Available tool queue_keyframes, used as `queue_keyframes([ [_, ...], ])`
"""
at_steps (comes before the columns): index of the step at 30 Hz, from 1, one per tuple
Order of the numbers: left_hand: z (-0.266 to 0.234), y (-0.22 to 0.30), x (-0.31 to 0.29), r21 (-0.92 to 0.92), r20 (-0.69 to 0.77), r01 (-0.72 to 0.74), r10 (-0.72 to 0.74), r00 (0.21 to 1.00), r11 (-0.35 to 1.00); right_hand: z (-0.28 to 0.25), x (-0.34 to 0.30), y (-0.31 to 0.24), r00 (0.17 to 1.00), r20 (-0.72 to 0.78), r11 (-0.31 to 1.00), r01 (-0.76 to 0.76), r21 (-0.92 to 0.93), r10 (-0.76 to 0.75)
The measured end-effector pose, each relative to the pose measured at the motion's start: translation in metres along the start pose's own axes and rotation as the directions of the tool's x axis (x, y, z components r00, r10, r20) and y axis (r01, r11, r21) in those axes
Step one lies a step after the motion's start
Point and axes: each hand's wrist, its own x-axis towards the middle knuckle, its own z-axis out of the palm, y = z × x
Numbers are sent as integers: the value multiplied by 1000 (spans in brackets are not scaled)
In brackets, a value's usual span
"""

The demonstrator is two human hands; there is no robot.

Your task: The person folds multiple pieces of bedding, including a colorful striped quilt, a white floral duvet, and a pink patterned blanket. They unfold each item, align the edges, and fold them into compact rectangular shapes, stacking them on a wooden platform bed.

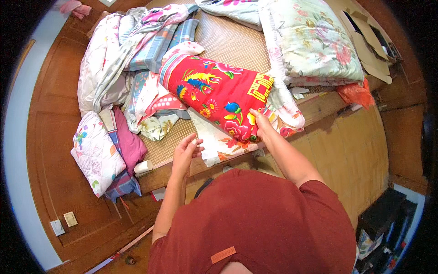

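A bright red pillow (214,89) with a phoenix, flowers and a yellow pattern lies tilted near the front edge of the bed. At its lower right corner, my right hand (259,124) grips the fabric, thumb on top and the other fingers hidden. Left of the pillow and apart from it hovers my left hand (188,148), its fingers loosely bent and separated, with nothing visible in them. Beneath the pillow, a white floral cloth (209,139) hangs toward the bed edge.
Bedding is heaped on the left (107,68), beside blue plaid pillows (153,50). A folded floral quilt (319,43) lies back right, near an orange-red plastic bag (357,93) and an open cardboard box (369,45). A white roll (143,167) sits at the front edge.
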Motion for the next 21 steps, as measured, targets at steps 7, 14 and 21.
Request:
queue_keyframes([
  [7, -23, -13, -15, -58, -133, 4, -12, 991, 998, 33, -9, -23, 935, 33, 930, 355, -96, -353],
  [14, -14, -9, -7, -15, -156, -67, 63, 986, 998, 56, -64, -14, 748, 383, 481, 649, -589, -542],
  [21, -12, 3, 2, -203, -217, -65, 20, 976, 977, -16, -76, 81, 530, 834, -222, 841, -494, 151],
])
